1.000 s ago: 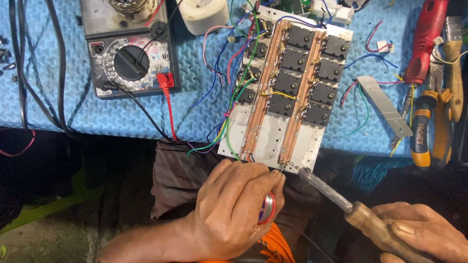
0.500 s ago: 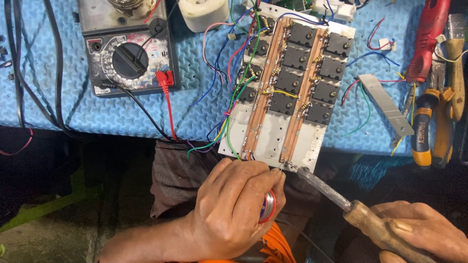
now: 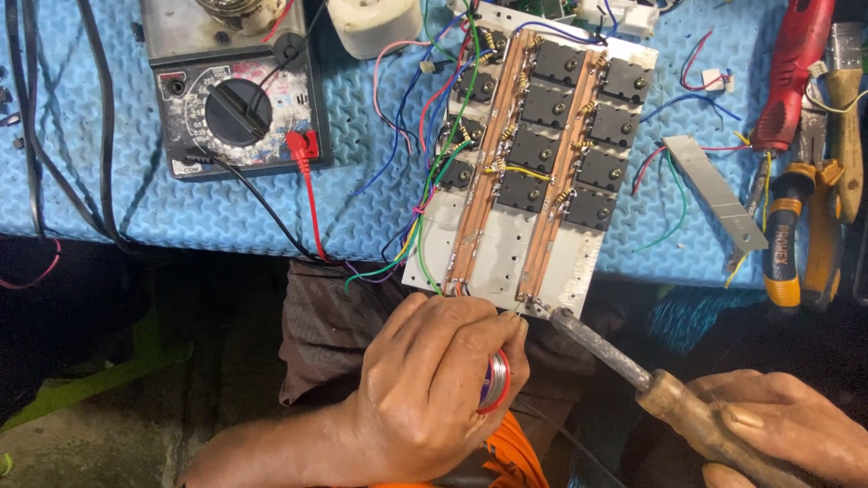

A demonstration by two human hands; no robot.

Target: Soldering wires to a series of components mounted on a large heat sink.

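Right hand [image 3: 782, 425] wrapped around soldering iron handle [image 3: 696, 425], tip at near edge of circuit board [image 3: 520, 163]. Left hand [image 3: 434, 389] closed on solder spool [image 3: 495, 380], beside tip. Multimeter [image 3: 237, 90] farther back on table [image 3: 117, 194].

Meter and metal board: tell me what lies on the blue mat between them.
In the head view, a tangle of thin coloured wires crosses the blue mat between the meter and the metal board, and the meter's red probe plug lies there too.
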